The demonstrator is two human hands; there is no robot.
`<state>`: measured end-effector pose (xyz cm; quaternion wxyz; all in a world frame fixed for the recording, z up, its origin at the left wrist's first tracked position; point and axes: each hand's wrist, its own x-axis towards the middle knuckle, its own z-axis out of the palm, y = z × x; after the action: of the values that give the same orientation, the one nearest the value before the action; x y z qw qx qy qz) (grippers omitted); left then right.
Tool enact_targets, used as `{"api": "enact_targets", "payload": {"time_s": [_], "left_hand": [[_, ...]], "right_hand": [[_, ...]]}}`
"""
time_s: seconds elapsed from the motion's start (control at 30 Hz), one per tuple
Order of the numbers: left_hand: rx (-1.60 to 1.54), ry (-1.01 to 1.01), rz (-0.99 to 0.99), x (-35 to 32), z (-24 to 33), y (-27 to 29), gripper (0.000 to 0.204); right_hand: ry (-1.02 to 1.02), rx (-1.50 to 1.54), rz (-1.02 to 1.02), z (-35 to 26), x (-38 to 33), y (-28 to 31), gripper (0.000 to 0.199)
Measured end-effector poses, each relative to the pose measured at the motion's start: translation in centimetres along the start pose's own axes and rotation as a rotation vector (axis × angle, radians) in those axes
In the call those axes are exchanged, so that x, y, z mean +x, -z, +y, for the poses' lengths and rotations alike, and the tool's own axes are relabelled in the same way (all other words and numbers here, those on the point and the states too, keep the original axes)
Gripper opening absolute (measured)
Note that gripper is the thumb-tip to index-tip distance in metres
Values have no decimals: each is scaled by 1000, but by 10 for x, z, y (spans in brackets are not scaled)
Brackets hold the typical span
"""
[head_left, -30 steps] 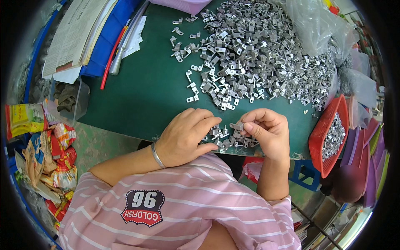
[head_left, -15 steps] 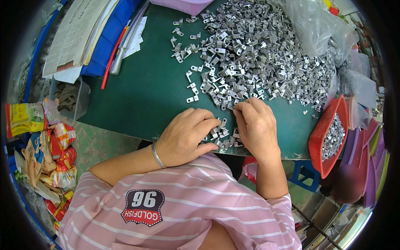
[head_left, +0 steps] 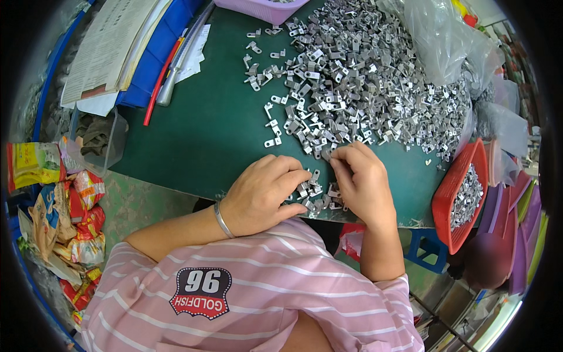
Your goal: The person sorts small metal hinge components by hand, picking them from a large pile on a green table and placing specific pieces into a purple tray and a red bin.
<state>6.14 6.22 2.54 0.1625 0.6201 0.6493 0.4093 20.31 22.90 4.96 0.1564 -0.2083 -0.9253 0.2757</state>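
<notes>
A big heap of small silver metal brackets (head_left: 363, 76) covers the far right of the green table (head_left: 211, 129). My left hand (head_left: 261, 190), with a metal bangle on its wrist, rests at the table's near edge, fingers curled over a small cluster of brackets (head_left: 314, 196). My right hand (head_left: 360, 179) lies palm down just to the right of it, its fingertips touching brackets at the near fringe of the heap. Whether either hand pinches a piece is hidden by the fingers.
A red basket (head_left: 460, 196) with brackets hangs off the table's right edge. Clear plastic bags (head_left: 446, 41) lie at the far right. Papers and a blue folder (head_left: 117, 47) lie at the far left, a purple tray (head_left: 261, 7) at the far edge. Snack packets (head_left: 70, 211) pile up on the left.
My right hand moved from the small cluster forward to the near fringe of the big heap and now lies palm down. My left hand stayed put.
</notes>
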Motion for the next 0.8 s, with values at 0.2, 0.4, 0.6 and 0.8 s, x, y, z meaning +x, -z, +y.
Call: {"api": "enact_targets", "payload": {"time_s": [0.2, 0.4, 0.6, 0.8], "left_hand": [[8, 13, -14, -1, 0, 0, 57], [3, 24, -16, -1, 0, 0, 56], [1, -8, 1, 1, 0, 1, 54], [2, -2, -1, 0, 0, 1, 55]], "right_hand": [[-199, 397, -132, 3, -3, 21, 8], [28, 285, -194, 2, -4, 27, 16], [64, -1, 182, 14, 22, -6, 28], [-43, 205, 316, 16, 14, 7, 20]]}}
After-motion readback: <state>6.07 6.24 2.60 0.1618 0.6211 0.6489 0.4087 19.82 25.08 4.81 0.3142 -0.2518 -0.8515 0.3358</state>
